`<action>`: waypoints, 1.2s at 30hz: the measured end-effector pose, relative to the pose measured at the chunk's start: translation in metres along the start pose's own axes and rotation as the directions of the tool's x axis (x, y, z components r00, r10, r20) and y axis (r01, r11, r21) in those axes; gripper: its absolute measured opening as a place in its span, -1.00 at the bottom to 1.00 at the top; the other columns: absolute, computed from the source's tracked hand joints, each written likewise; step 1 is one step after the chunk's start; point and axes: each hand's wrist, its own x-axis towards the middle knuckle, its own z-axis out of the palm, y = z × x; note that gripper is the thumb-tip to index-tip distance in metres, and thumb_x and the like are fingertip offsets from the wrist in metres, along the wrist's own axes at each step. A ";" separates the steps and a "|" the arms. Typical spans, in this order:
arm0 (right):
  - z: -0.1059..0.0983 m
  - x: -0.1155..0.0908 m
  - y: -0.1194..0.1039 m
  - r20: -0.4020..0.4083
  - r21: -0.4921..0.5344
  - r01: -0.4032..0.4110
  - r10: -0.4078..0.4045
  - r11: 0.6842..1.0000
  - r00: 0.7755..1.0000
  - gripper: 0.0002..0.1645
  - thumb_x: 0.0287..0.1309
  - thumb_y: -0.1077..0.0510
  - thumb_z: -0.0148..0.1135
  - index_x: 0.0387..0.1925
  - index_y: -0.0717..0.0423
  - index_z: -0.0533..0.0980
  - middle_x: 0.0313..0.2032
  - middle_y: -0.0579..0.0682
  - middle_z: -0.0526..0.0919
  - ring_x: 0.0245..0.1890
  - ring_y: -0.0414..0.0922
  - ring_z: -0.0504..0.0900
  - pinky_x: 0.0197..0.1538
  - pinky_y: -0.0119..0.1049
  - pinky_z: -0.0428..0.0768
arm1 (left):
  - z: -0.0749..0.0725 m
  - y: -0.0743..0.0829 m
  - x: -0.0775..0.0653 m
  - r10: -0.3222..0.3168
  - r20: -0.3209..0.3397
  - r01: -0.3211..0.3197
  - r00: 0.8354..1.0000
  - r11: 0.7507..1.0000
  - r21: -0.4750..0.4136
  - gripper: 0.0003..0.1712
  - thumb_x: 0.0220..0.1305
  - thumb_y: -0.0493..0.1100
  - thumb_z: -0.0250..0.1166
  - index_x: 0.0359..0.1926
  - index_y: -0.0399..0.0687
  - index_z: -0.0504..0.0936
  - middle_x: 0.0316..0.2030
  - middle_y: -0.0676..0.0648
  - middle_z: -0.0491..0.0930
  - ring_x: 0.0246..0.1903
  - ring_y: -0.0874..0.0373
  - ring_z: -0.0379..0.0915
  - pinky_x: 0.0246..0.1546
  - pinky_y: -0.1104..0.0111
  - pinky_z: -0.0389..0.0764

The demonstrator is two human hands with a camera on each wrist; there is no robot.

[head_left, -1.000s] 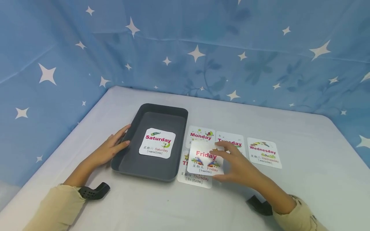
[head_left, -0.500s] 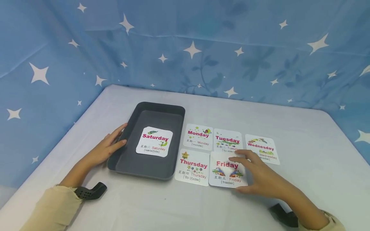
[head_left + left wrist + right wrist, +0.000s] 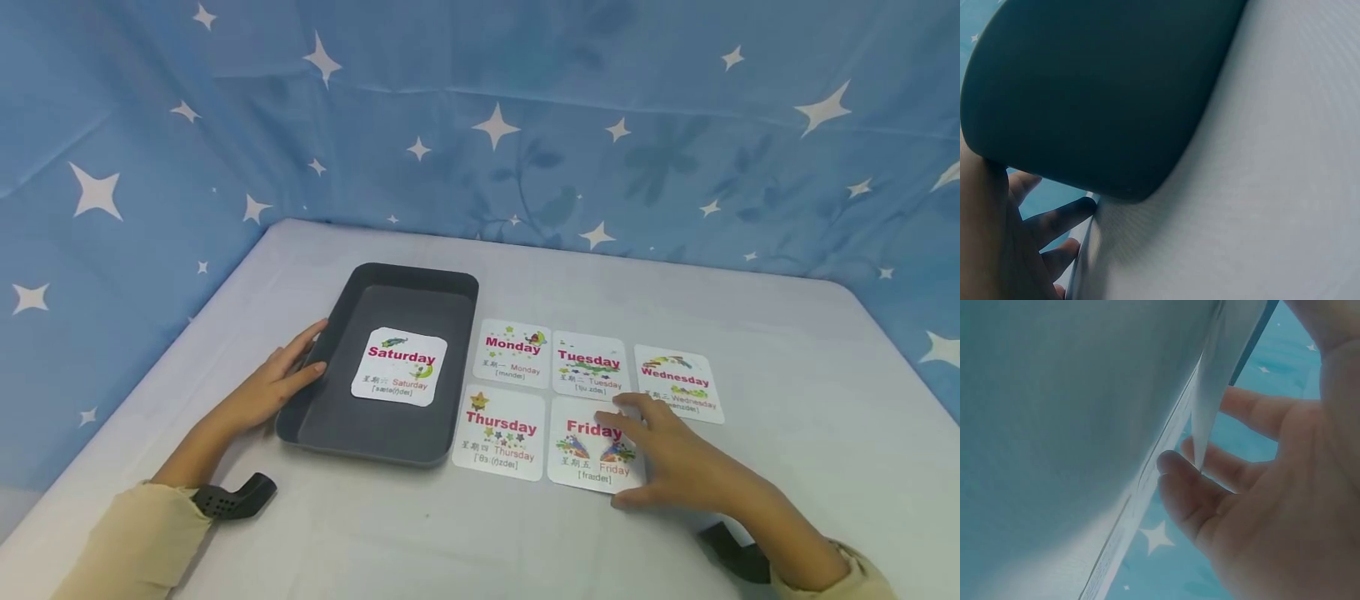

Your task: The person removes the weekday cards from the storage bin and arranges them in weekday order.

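My left hand (image 3: 268, 388) rests at the left side of a dark grey tray (image 3: 360, 446), its fingers extended along the rim. In the left wrist view the tray's outer wall (image 3: 1097, 100) fills the upper part, and fingers (image 3: 1063, 219) spread below it. A Saturday card (image 3: 401, 387) lies face up inside the tray. My right hand (image 3: 678, 458) holds the Friday card (image 3: 588, 454) by its right side, thumb at the lower corner and fingers at the upper one. In the right wrist view this card (image 3: 1216, 381) stands tilted from the table, between thumb and fingers.
Right of the tray lie the Monday card (image 3: 512, 367), Tuesday card (image 3: 591, 379) and Wednesday card (image 3: 701, 362) in a back row. The Thursday card (image 3: 495, 454) lies in front of Monday. A white cloth covers the table (image 3: 420, 542); a blue starry curtain (image 3: 420, 83) stands behind.
My right hand has carried the Friday card right and down from over the Thursday card to a spot below Tuesday. Thursday is now uncovered. The left hand keeps its place at the tray.
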 end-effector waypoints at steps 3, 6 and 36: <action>0.000 0.000 0.001 0.005 0.003 -0.003 0.003 1.000 1.000 0.05 -0.42 -0.21 0.51 0.22 -0.04 0.33 0.20 0.12 0.24 0.14 0.11 0.27 0.09 0.11 0.43 | 0.001 0.000 0.001 0.001 -0.004 0.000 1.000 1.000 0.003 -0.27 0.37 0.03 -0.04 0.43 0.13 -0.16 0.38 -0.32 -0.09 0.31 -0.40 -0.15 0.29 -0.15 -0.48; 0.000 0.000 0.002 0.032 0.018 -0.012 0.011 1.000 0.999 0.05 -0.40 -0.23 0.49 0.22 -0.04 0.33 0.21 0.13 0.23 0.16 0.14 0.25 0.09 0.14 0.42 | 0.001 0.000 0.000 -0.001 -0.003 0.001 1.000 1.000 0.005 -0.27 0.37 0.02 -0.04 0.43 0.10 -0.15 0.38 -0.33 -0.09 0.31 -0.40 -0.14 0.29 -0.16 -0.47; -0.002 0.002 -0.002 0.101 -0.064 -0.035 0.041 0.997 0.994 0.15 -0.45 -0.44 0.33 0.26 -0.04 0.30 0.28 0.14 0.20 0.18 0.23 0.22 0.08 0.20 0.39 | -0.001 0.005 -0.002 0.010 -0.001 -0.010 1.000 1.000 -0.004 -0.27 0.35 0.01 -0.03 0.43 0.06 -0.14 0.38 -0.34 -0.09 0.31 -0.39 -0.15 0.28 -0.19 -0.46</action>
